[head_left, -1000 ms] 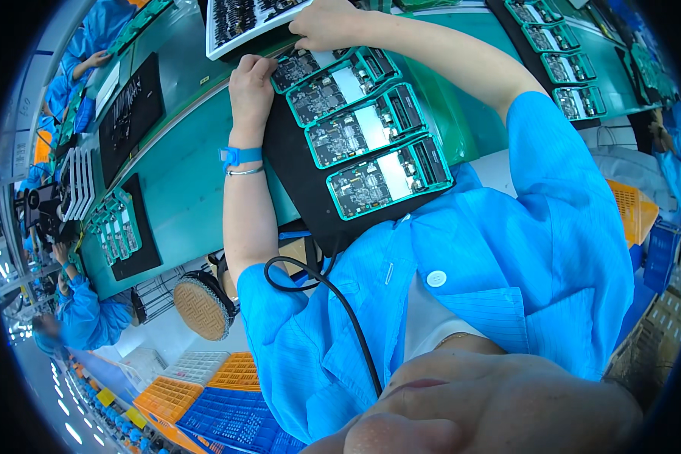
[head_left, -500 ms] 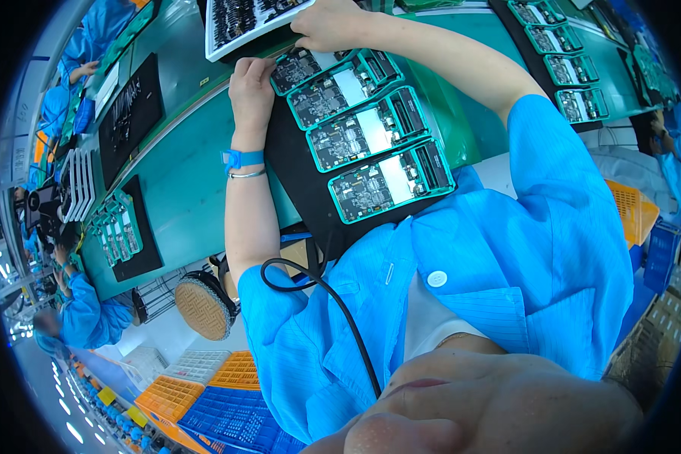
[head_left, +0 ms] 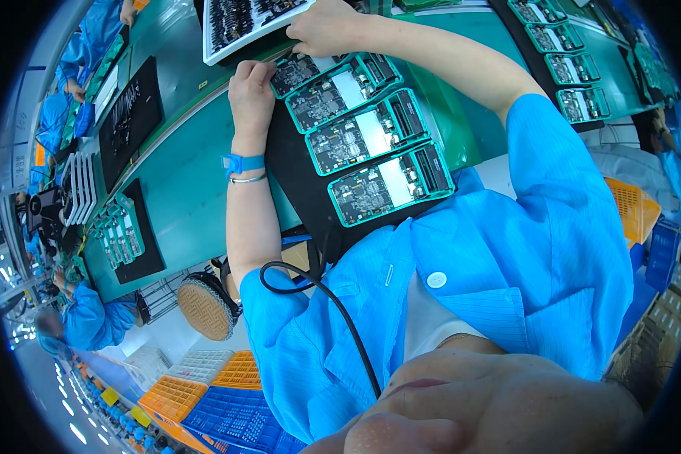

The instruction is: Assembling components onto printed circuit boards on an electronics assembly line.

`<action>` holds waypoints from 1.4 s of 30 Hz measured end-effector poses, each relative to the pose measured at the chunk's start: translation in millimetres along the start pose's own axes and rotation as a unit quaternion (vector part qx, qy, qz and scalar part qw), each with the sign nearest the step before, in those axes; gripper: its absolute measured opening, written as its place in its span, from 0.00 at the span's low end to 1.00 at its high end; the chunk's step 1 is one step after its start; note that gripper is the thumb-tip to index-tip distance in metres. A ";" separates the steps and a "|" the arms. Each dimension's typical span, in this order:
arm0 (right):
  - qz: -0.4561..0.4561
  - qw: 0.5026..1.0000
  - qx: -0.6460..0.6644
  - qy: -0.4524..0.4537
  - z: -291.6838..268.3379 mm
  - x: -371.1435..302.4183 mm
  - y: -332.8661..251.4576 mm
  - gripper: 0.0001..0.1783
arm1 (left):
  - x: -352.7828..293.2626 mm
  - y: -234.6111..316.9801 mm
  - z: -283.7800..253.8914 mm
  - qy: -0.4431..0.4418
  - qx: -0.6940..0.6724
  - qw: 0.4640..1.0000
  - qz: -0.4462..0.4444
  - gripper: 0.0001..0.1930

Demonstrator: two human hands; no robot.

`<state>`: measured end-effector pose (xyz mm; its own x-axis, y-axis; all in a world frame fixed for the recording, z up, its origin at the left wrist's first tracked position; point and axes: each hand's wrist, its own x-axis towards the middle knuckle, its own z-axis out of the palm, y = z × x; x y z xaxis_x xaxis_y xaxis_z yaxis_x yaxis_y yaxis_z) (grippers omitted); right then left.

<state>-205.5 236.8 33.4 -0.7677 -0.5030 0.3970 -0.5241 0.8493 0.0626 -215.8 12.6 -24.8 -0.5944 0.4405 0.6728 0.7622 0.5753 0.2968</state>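
Note:
Several teal device cases with exposed circuit boards lie in a slanted row on a black mat (head_left: pixel 299 181). My left hand (head_left: pixel 251 94) has its fingers pinched together at the left end of the farthest case (head_left: pixel 299 72). At that case's far edge is my right hand (head_left: pixel 321 29), its fingers curled and pinched; whatever is between them is too small or hidden. Nearer to me lie the second case (head_left: pixel 318 102), the third case (head_left: pixel 348 142) and the nearest case (head_left: pixel 367 195), each with a white panel beside its board. A blue wrist strap (head_left: pixel 244 163) circles my left wrist.
Just beyond my hands stands a white tray (head_left: pixel 213 38) of small black parts. Similar cases lie at the right (head_left: pixel 560 68) and on a mat at the left (head_left: pixel 117 231). A black cable (head_left: pixel 348 318) hangs across my chest. Co-workers sit along the green bench (head_left: pixel 197 197).
My right hand has shifted slightly left along the farthest case. The left hand stays almost in place. The cases look unmoved apart from a slight view shift.

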 end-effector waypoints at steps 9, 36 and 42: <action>-0.024 0.999 -0.041 -0.013 14.3 2.3 1.9 0.13 | 1.8 2.0 -4.0 -0.015 0.027 0.999 0.029 0.04; -0.019 0.999 -0.038 -0.028 10.9 2.1 -0.9 0.11 | -0.5 3.4 -4.5 -0.021 0.030 0.999 0.015 0.04; 0.002 0.998 -0.022 -0.059 5.9 3.2 -1.9 0.11 | -0.6 1.1 -2.8 -0.020 0.024 0.999 0.017 0.04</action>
<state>-209.1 232.6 29.1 -0.8093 -0.5120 0.2879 -0.5056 0.8567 0.1023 -213.9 11.0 -23.0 -0.5784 0.4875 0.6540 0.7699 0.5912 0.2402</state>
